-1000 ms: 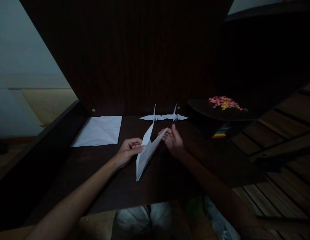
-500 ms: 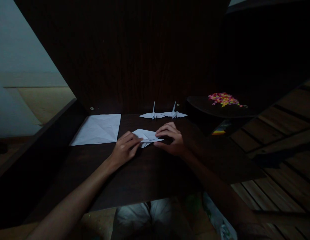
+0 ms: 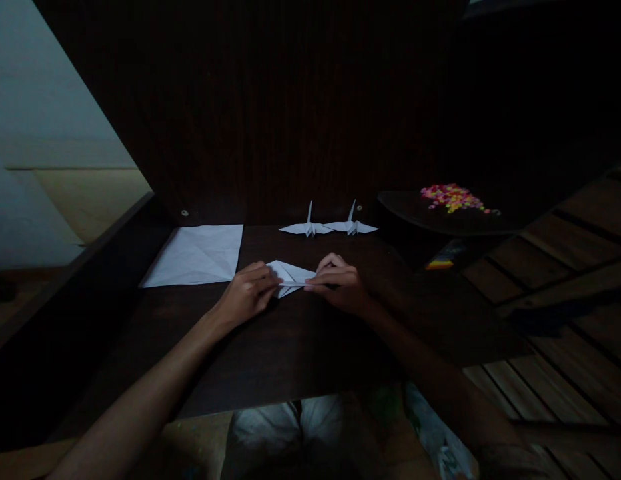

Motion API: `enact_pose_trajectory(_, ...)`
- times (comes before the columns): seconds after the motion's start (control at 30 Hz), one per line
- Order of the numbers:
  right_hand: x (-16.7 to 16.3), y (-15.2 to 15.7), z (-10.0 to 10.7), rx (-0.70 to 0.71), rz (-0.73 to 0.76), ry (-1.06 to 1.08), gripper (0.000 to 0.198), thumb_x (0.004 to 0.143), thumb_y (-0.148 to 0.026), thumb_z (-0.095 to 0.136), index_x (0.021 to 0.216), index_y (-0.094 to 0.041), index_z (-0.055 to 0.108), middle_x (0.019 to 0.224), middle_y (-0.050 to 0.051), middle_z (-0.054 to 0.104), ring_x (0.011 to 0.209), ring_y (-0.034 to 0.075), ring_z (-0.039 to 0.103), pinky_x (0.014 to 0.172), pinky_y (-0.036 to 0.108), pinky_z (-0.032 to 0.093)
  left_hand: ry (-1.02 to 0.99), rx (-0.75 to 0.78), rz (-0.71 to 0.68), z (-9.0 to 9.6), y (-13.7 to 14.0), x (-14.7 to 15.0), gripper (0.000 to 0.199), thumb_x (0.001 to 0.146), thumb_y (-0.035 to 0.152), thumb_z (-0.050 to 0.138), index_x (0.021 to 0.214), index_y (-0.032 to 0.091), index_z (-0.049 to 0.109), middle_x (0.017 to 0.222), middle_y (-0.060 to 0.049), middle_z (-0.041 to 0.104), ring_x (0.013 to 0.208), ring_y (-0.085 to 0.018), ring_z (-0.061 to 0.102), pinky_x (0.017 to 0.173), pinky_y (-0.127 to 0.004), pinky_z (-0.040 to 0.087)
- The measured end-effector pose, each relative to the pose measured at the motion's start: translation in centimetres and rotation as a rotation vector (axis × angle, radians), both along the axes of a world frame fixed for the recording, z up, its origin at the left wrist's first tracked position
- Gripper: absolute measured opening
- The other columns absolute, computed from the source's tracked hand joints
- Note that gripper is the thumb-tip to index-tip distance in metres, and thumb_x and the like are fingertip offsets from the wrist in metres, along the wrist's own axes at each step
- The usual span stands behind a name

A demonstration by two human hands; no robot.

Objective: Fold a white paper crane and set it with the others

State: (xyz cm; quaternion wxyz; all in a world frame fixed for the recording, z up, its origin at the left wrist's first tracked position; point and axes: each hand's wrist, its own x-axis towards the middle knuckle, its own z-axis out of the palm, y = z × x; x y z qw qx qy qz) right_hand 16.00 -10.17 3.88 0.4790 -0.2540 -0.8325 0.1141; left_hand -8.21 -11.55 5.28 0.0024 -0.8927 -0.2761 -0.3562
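Between my hands, low over the dark tabletop (image 3: 270, 360), is a partly folded piece of white origami paper (image 3: 294, 273). My left hand (image 3: 247, 292) grips its left end, with thumb and fingers closed at the near edge. At the right end, my right hand (image 3: 343, 285) pinches a narrow folded flap between thumb and forefinger. Its other fingers rest behind on the paper. Just beyond stand two white paper cranes, a left one (image 3: 309, 229) and a right one (image 3: 351, 227), wings spread and touching. A creased white paper sheet (image 3: 197, 253) lies flat to the left.
A heap of small colourful pieces (image 3: 453, 198) sits on a rounded dark shelf (image 3: 440, 223) at right. A dark upright panel (image 3: 290, 120) closes the back, and a low side board (image 3: 80, 267) runs along the left. Wooden slats (image 3: 565, 360) show at lower right.
My right thumb and fingers have closed from a loose hold to a pinch on the paper's right flap. My left hand keeps its grip, and the view has shifted slightly.
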Motion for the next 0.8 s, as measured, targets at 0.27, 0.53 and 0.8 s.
enact_pose_trajectory(0.27, -0.3, 0.2, -0.6, -0.049, 0.018, -0.011, 0.005, 0.077, -0.025, 0.074, 0.077, -0.021, 0.077, 0.067, 0.005, 0.073, 0.072, 0.020, 0.063, 0.068, 0.035, 0.049, 0.062, -0.141, -0.005, 0.4, 0.0, 0.3, 0.018, 0.090, 0.020, 0.053, 0.092, 0.015, 0.070, 0.083, -0.007, 0.065, 0.079, -0.018, 0.057, 0.073, -0.031, 0.048)
enact_pose_trajectory(0.53, -1.0, -0.1, -1.2, -0.215, -0.016, 0.032, 0.012, 0.073, -0.030, 0.077, 0.081, -0.021, 0.078, 0.070, 0.006, 0.071, 0.070, 0.018, 0.062, 0.061, 0.031, 0.050, -0.040, -0.222, -0.059, -0.4, -0.2, 1.2, 0.021, 0.092, 0.024, 0.054, 0.090, 0.014, 0.073, 0.075, -0.007, 0.067, 0.073, -0.017, 0.058, 0.068, -0.028, 0.047)
enact_pose_trajectory(0.8, -0.8, -0.2, -0.5, -0.207, -0.068, 0.049, 0.011, 0.071, -0.031, 0.079, 0.077, -0.021, 0.077, 0.069, 0.005, 0.070, 0.067, 0.017, 0.061, 0.058, 0.030, 0.049, -0.064, -0.230, -0.025, -0.4, -0.1, 1.0, 0.022, 0.090, 0.029, 0.058, 0.088, 0.017, 0.076, 0.069, -0.006, 0.069, 0.065, -0.015, 0.057, 0.060, -0.026, 0.044)
